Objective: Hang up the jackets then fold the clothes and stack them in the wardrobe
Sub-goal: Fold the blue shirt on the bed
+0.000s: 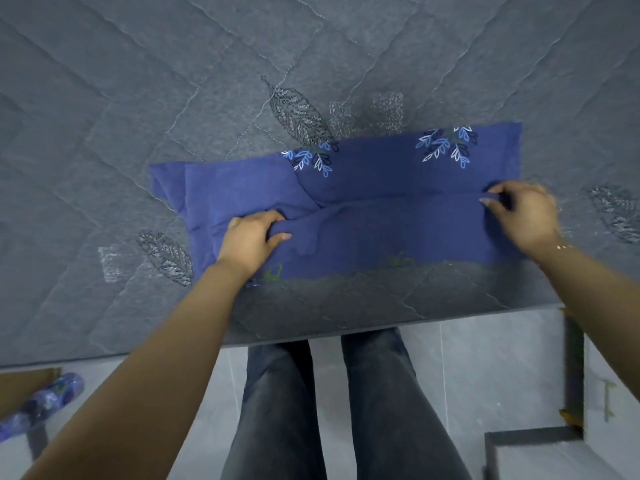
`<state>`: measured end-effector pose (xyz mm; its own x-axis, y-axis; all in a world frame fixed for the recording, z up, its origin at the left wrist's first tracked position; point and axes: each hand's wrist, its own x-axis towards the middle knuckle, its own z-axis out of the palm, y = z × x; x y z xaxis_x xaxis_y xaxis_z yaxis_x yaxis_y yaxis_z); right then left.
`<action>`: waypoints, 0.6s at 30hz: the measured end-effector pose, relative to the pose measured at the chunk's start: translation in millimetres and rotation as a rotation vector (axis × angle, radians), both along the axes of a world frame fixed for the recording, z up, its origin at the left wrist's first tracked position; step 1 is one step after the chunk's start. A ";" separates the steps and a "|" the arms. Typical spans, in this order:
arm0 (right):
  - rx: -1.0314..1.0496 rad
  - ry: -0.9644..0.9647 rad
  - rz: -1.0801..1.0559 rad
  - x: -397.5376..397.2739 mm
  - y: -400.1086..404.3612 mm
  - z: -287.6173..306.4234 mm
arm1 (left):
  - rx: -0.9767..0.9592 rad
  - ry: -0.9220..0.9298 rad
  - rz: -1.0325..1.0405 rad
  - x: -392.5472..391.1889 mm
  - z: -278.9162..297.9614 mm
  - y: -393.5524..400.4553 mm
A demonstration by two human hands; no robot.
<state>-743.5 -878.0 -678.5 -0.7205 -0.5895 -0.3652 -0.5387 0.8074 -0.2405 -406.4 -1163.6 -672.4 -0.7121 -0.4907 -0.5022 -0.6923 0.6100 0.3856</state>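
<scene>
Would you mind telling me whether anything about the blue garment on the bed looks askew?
Slightly. The blue garment is bunched near the left hand, so its fold edge runs crooked toward the right hand. The bed cover shows nothing odd.

Both bare arms reach forward, well apart. The left hand [251, 237] has its fingers curled, gripping a bunch of cloth. The right hand [523, 211] pinches a fold (thumb against fingertips), wrist slightly raised.

We note a navy cloth garment [381, 202] with blue-white leaf sprigs; grey quilted bed cover [173, 81] has stitched leaf motifs.
</scene>
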 end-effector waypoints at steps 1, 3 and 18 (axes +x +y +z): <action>0.026 -0.021 -0.042 -0.1 -4.5 -3.0 | -0.030 -0.056 0.007 -0.9 -2.3 -0.2; 0.060 -0.030 -0.137 4.6 -8.8 -4.5 | -0.095 -0.042 0.012 -3.6 -1.4 3.7; 0.036 -0.051 0.226 79.9 42.2 -44.7 | -0.173 -0.010 -0.613 -74.2 -53.3 94.5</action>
<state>-663.6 -835.8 -723.2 -0.5518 -0.7197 -0.4214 -0.6949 0.6762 -0.2449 -480.7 -1069.1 -725.6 -0.8852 -0.0699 -0.4599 -0.2003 0.9496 0.2413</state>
